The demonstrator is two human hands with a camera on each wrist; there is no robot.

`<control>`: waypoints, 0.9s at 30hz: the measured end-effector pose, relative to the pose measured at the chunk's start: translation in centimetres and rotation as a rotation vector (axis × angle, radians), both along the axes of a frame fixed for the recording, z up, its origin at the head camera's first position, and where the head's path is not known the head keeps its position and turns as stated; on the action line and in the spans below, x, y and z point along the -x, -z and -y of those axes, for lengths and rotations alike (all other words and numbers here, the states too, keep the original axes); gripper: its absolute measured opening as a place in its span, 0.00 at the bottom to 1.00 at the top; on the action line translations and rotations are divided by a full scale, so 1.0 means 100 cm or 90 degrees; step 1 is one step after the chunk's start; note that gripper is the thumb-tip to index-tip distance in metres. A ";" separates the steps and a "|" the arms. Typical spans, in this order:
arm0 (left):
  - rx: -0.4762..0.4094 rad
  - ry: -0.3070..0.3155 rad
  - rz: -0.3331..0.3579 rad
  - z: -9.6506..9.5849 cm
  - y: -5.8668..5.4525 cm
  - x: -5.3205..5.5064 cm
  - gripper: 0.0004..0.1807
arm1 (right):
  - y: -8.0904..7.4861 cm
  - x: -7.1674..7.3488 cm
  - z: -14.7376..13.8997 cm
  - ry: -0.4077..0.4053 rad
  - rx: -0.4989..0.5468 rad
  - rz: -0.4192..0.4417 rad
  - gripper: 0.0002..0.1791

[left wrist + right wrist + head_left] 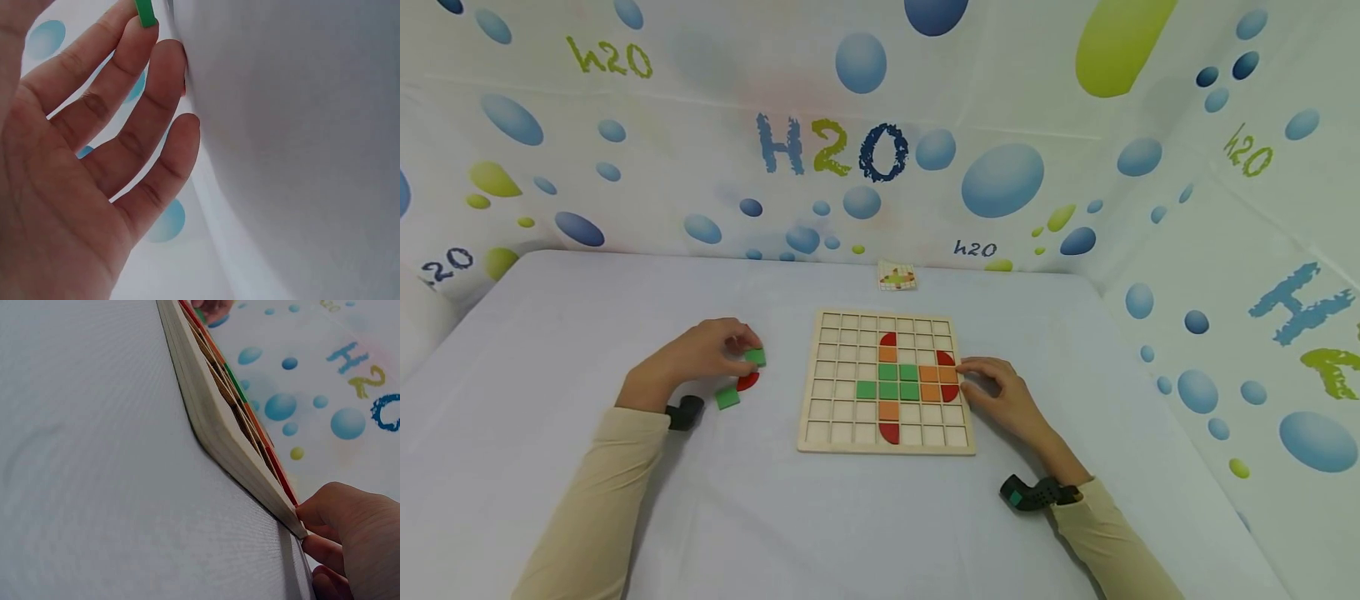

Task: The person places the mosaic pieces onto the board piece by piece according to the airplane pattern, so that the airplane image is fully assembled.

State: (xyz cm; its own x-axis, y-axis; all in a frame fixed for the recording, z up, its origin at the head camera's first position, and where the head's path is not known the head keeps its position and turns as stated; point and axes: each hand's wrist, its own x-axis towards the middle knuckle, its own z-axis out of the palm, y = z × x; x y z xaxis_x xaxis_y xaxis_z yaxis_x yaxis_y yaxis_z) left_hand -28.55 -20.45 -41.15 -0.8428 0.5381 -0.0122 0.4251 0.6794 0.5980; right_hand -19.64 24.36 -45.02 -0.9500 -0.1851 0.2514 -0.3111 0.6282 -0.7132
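My left hand (703,354) pinches a green square tile (756,357) between thumb and fingertips, left of the board. In the left wrist view, the tile's edge (145,12) shows at the fingertips; the other fingers are spread. On the cloth below that hand lie another green square tile (727,397) and a red rounded tile (748,382), partly covered. My right hand (1006,400) touches the right edge of the wooden grid board (838,412) with thumb and fingertips. Green, orange and red tiles sit in the board's cells, including a green tile (866,390) at the left of the pattern.
A small pattern card (897,276) lies behind the board. White cloth (850,525) covers the table, and a printed curtain (700,167) hangs at its back and right side. Each wrist carries a black camera mount, such as the right one (1037,493).
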 end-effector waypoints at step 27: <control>0.017 0.027 -0.043 -0.021 -0.001 -0.001 0.15 | 0.001 0.001 -0.001 -0.001 0.003 0.008 0.15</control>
State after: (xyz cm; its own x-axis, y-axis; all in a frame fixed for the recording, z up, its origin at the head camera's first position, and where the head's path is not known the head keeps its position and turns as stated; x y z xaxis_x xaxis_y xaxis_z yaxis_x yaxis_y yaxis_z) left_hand -28.41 -18.39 -41.07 -0.8187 0.5735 0.0284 0.4923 0.6757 0.5486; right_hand -19.72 24.45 -45.12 -0.9527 -0.1854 0.2408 -0.3034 0.6245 -0.7197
